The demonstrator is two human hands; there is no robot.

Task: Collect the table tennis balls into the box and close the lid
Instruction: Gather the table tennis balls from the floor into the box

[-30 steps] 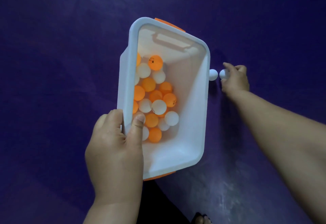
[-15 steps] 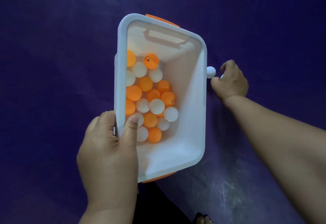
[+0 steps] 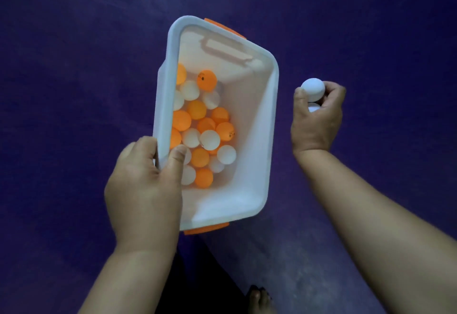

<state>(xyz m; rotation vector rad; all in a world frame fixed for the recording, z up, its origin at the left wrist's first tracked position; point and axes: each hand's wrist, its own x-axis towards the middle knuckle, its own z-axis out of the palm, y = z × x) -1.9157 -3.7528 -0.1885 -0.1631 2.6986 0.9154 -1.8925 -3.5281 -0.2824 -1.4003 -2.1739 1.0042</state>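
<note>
The left hand [image 3: 146, 185] is gripping the left rim of the white box [image 3: 247, 165], thumb curling inside over the wall and fingers wrapping the outside. The box is sitting tilted at the middle of the purple floor [image 3: 74, 66], with orange clips [image 3: 223, 28] showing at its far and near ends. A heap of orange and white balls [image 3: 200, 128] is lying along its left side. Just right of the box, apart from it, the right hand [image 3: 316, 125] is curling around two white balls: one ball [image 3: 313, 88] is sitting pinched at the fingertips, and a second ball [image 3: 313, 108] is peeking out below it. A foot [image 3: 259, 299] is showing at the near edge.
</note>
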